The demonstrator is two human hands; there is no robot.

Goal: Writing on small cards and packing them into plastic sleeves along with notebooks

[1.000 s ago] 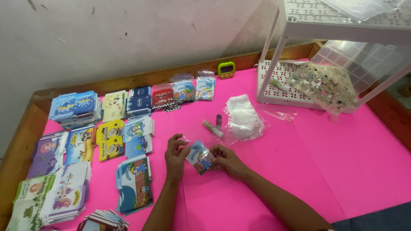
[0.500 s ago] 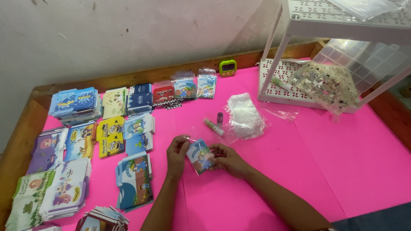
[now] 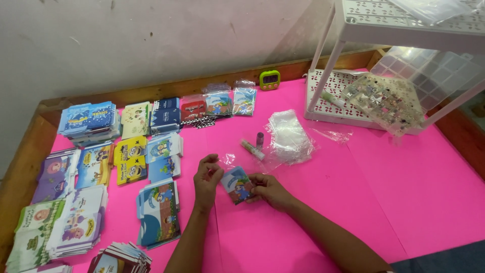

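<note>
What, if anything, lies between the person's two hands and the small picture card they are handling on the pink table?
Nothing visible does. The left hand and right hand both grip the small card directly, above the pink table. The glue stick and clear bags lie apart, farther back.

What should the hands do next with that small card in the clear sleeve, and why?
Probably press the sleeve's open flap shut. Both the left hand and right hand pinch the card above the pink table, and it already looks to be inside its clear sleeve.
</note>
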